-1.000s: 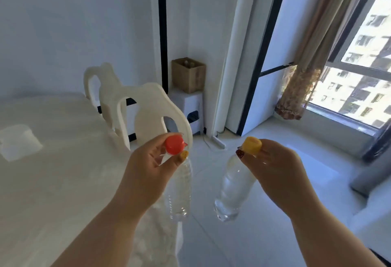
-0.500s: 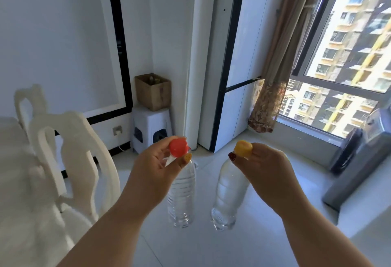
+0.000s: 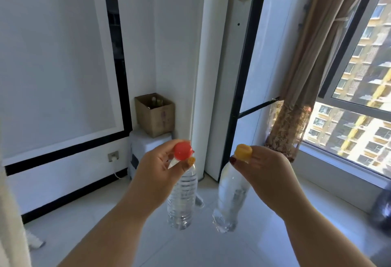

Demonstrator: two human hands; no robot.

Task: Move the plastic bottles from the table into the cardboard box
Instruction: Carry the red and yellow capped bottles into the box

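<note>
Two clear plastic bottles hang cap-up and base-down, long axes nearly vertical, above the tiled floor (image 3: 118, 220). The left hand (image 3: 156, 173) pinches the red-capped bottle (image 3: 182, 199) at its neck, fingers closed around the cap. The right hand (image 3: 264, 173) grips the yellow-capped bottle (image 3: 230, 201) the same way, its base tilted slightly leftward. Both forearms reach forward from the near edge, palms turned inward. Far off, the open cardboard box (image 3: 155, 115) sits on a white stool (image 3: 143, 146) in the corner.

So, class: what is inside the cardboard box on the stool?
A couple of pale bottle tops poke up inside the cardboard box. Its walls hide everything lower down.
</note>
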